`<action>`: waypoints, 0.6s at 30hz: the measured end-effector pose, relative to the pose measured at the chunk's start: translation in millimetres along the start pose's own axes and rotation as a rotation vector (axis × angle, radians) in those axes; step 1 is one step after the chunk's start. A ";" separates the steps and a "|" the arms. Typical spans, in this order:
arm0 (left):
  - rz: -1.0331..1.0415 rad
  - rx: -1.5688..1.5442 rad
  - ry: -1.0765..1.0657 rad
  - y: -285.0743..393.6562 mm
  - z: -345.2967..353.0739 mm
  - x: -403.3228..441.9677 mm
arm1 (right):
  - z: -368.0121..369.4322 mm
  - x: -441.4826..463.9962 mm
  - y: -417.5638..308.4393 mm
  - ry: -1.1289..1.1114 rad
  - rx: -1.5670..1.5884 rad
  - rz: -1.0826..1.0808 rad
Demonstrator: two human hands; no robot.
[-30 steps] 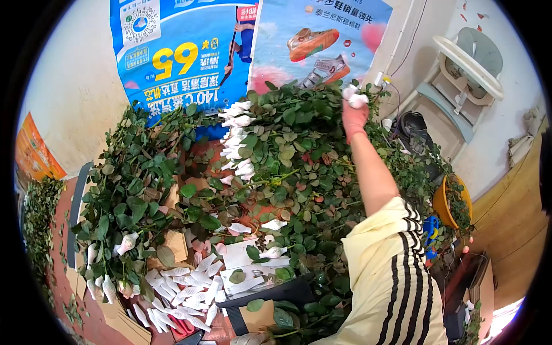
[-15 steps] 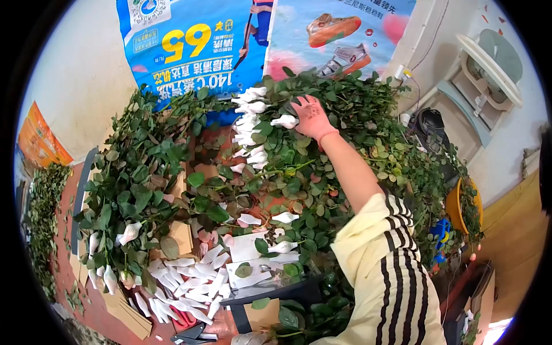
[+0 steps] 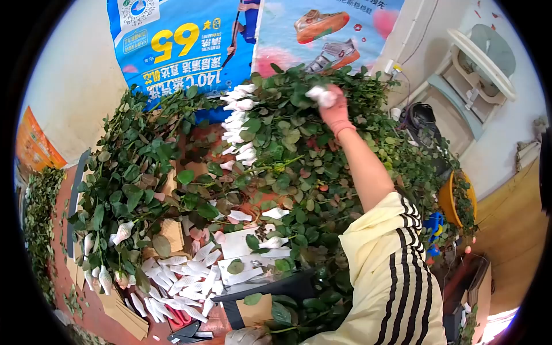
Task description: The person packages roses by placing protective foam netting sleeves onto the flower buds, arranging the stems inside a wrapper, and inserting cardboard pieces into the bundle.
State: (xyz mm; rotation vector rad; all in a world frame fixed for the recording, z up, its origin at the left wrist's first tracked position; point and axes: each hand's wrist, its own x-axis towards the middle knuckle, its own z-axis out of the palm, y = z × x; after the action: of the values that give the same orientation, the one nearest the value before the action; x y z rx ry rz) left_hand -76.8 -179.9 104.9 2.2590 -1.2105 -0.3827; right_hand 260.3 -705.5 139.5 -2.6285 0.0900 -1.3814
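Note:
My right hand (image 3: 334,112), in a pink glove, is closed on a rose in a white foam net sleeve (image 3: 322,96) over the far leafy pile. Motion blurs the sleeved head and the fingertips. To its left, several sleeved roses (image 3: 234,123) lie in a column with their heads to the left, on the pile of rose stems (image 3: 287,129). My left hand (image 3: 248,336), in a greyish glove, shows only partly at the bottom edge, beside a leafy stem (image 3: 283,329); its fingers are hidden.
Loose white foam sleeves (image 3: 187,282) lie heaped at the near left, by red-handled scissors (image 3: 179,318). Another leafy rose pile (image 3: 132,172) stands left. A yellow bucket (image 3: 460,198) and a high chair (image 3: 477,75) are on the right. Posters (image 3: 184,46) cover the back wall.
My right hand has moved right and slightly up, carrying the sleeved rose away from the column of roses. The whole view has shifted slightly. My left hand stays at the bottom edge.

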 end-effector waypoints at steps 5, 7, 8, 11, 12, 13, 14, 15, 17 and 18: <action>0.021 -0.057 0.084 0.9 2.7 -4.5 | -84.9 19.0 113.0 0.304 -0.759 0.121; 0.061 -0.072 0.122 -4.1 10.5 -9.8 | -130.7 19.1 159.5 0.492 -0.745 0.178; 0.074 -0.070 0.168 -3.6 12.4 -11.3 | -157.4 17.0 173.8 0.530 -0.752 0.236; 0.099 -0.085 0.206 -4.5 14.5 -12.9 | -232.0 15.5 154.2 0.715 -0.346 0.375; 0.112 -0.077 0.236 -4.1 14.8 -13.0 | -255.6 17.8 138.9 0.910 0.038 0.360; 0.122 -0.070 0.262 -2.9 15.3 -14.2 | -276.0 21.3 126.5 1.079 0.431 0.335; 0.125 -0.092 0.245 -2.7 14.0 -14.1 | -293.1 26.3 117.1 1.052 0.408 0.333; 0.126 -0.093 0.241 -1.2 13.1 -13.0 | -309.4 30.5 110.7 1.027 0.382 0.331; 0.108 -0.074 0.257 3.0 10.9 -12.9 | -340.1 39.7 108.8 1.017 0.433 0.295; 0.119 -0.080 0.314 6.3 9.4 -11.9 | -347.9 49.4 105.6 1.126 0.385 0.244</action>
State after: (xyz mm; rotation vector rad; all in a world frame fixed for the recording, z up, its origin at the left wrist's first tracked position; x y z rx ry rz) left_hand -92.2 -175.9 100.9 2.0719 -1.1350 -0.0272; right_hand 5.1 -858.5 354.3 -1.2422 0.2353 -2.2741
